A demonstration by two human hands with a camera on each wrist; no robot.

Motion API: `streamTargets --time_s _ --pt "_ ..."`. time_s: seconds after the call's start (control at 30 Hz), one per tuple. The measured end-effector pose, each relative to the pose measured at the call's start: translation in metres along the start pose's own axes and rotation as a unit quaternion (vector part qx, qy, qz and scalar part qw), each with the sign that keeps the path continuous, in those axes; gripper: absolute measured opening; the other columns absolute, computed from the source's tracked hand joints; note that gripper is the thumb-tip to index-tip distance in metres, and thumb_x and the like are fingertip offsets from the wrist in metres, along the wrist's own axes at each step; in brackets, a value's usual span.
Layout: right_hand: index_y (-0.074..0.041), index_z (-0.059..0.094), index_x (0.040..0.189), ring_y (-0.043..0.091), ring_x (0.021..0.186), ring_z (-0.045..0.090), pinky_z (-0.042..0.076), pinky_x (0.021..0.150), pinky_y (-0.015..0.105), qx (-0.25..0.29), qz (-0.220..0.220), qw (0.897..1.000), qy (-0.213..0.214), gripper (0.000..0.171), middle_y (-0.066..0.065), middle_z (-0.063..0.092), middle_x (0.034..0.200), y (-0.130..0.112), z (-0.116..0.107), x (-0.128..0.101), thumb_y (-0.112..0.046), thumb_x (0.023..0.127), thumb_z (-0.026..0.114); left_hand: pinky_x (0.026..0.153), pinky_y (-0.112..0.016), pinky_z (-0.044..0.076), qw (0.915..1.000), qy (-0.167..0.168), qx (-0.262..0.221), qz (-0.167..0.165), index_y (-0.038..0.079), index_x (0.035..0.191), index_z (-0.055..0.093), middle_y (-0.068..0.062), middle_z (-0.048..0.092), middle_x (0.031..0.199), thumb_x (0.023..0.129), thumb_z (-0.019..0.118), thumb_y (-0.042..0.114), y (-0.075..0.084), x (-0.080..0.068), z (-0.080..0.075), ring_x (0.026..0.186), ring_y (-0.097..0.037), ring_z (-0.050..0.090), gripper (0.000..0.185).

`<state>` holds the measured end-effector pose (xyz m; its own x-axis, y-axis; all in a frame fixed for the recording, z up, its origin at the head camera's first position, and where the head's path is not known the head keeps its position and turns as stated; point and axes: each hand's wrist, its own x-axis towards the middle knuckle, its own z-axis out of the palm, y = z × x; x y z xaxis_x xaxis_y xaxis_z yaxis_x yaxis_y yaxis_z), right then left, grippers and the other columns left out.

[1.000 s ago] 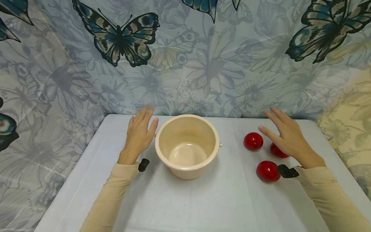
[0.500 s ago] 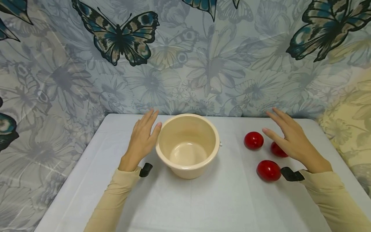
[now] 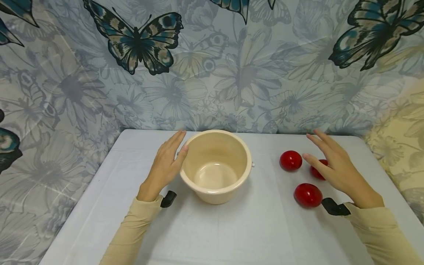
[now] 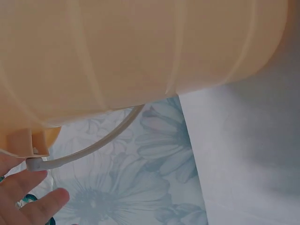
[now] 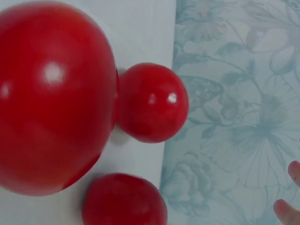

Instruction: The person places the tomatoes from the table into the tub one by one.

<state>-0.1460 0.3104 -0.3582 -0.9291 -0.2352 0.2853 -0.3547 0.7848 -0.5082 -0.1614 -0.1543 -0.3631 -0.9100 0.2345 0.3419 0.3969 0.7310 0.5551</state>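
Note:
A cream plastic bucket-shaped bowl stands empty in the middle of the white table. My left hand is at its left side with fingers straight and the thumb against the rim. In the left wrist view the bowl's wall and its thin white handle fill the frame, with my fingertips at the lower left. Three red balls lie to the right: one at the back, one in front, and one partly hidden under my right hand, which hovers open, holding nothing.
A butterfly-and-flower curtain hangs right behind the table and down both sides. In the right wrist view the three balls crowd together, the nearest ball very large. Black wrist-camera mounts sit at both cuffs.
My left hand has slid right until its thumb reaches the bowl's rim. The right hand has drifted slightly right and toward me above the balls. Bowl and balls stayed put.

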Motion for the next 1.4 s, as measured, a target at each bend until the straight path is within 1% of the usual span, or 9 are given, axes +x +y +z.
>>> streamTargets --time_s 0.27,0.5,0.8,0.87,0.93,1.0,1.1,1.23,1.4 --pt "-0.011 0.036 0.154 0.05 0.147 0.019 0.01 0.112 0.078 0.0 -0.003 1.0 -0.005 0.067 0.02 0.021 0.164 -0.002 0.005 -0.006 -0.029 0.095 0.063 0.124 -0.051 0.022 0.999 -0.033 -0.026 0.014 0.015 0.157 0.03 -0.003 0.029 0.163 0.106 0.036 0.042 0.001 -0.007 -0.002 0.152 -0.025 0.026 0.058" --pt "-0.011 0.036 0.154 0.051 0.145 0.021 0.013 0.11 0.08 0.002 0.006 1.0 -0.015 0.068 0.02 0.023 0.163 -0.003 0.007 -0.017 -0.029 0.095 0.064 0.125 -0.048 0.02 0.9944 -0.079 -0.066 0.024 0.019 0.159 0.024 0.004 0.023 0.165 0.106 0.04 0.042 -0.001 -0.013 0.002 0.153 -0.021 0.021 0.06" --pt "-0.01 0.038 0.152 0.052 0.144 0.021 0.013 0.108 0.081 0.02 0.021 0.999 -0.017 0.067 0.02 0.025 0.162 0.0 0.008 -0.028 -0.027 0.094 0.066 0.127 -0.045 0.018 0.9919 -0.082 -0.084 0.049 0.021 0.16 0.019 0.005 0.019 0.166 0.106 0.041 0.034 -0.005 -0.015 0.004 0.154 -0.017 0.017 0.059" --pt "-0.011 0.039 0.152 0.053 0.142 0.024 0.022 0.102 0.081 0.014 0.024 0.999 -0.019 0.067 0.02 0.026 0.161 0.0 0.009 -0.029 -0.027 0.093 0.066 0.127 -0.045 0.018 0.9916 -0.084 -0.081 0.055 0.02 0.16 0.019 0.004 0.019 0.166 0.106 0.041 0.033 -0.005 -0.015 0.004 0.154 -0.019 0.018 0.059" --pt "-0.01 0.039 0.152 0.053 0.139 0.027 0.038 0.095 0.076 0.005 0.022 1.0 -0.021 0.067 0.02 0.026 0.161 0.0 0.01 -0.03 -0.027 0.094 0.066 0.126 -0.046 0.018 0.9917 -0.086 -0.075 0.06 0.019 0.16 0.02 0.002 0.019 0.166 0.106 0.041 0.032 -0.005 -0.015 0.004 0.154 -0.02 0.018 0.059" --pt "-0.01 0.038 0.152 0.054 0.137 0.03 0.045 0.084 0.074 0.0 0.019 1.0 -0.022 0.067 0.021 0.027 0.161 0.0 0.01 -0.031 -0.027 0.093 0.066 0.126 -0.047 0.019 0.9918 -0.089 -0.067 0.062 0.019 0.159 0.022 0.001 0.02 0.166 0.106 0.041 0.032 -0.005 -0.015 0.003 0.154 -0.021 0.019 0.058" --pt "-0.011 0.038 0.153 0.055 0.138 0.028 0.042 0.089 0.076 0.006 0.021 0.999 -0.026 0.068 0.022 0.025 0.161 0.001 0.01 -0.034 -0.027 0.094 0.066 0.125 -0.048 0.02 0.9923 -0.092 -0.055 0.062 0.018 0.159 0.025 0.001 0.02 0.166 0.106 0.04 0.034 -0.005 -0.015 0.002 0.154 -0.02 0.019 0.057" --pt "-0.012 0.036 0.154 0.055 0.142 0.022 0.017 0.101 0.085 0.021 0.028 0.999 -0.032 0.069 0.022 0.024 0.162 0.004 0.012 -0.039 -0.028 0.094 0.066 0.125 -0.047 0.021 0.9926 -0.093 -0.048 0.061 0.018 0.158 0.026 0.005 0.02 0.166 0.106 0.04 0.033 -0.004 -0.015 0.002 0.154 -0.019 0.02 0.056" --pt "-0.011 0.037 0.153 0.055 0.142 0.022 0.015 0.103 0.084 0.026 0.023 0.999 -0.034 0.069 0.024 0.025 0.16 0.006 0.017 -0.046 -0.026 0.093 0.067 0.126 -0.046 0.02 0.9929 -0.092 -0.052 0.054 0.017 0.158 0.027 0.006 0.02 0.166 0.105 0.042 0.031 -0.005 -0.014 0.003 0.154 -0.019 0.02 0.056"
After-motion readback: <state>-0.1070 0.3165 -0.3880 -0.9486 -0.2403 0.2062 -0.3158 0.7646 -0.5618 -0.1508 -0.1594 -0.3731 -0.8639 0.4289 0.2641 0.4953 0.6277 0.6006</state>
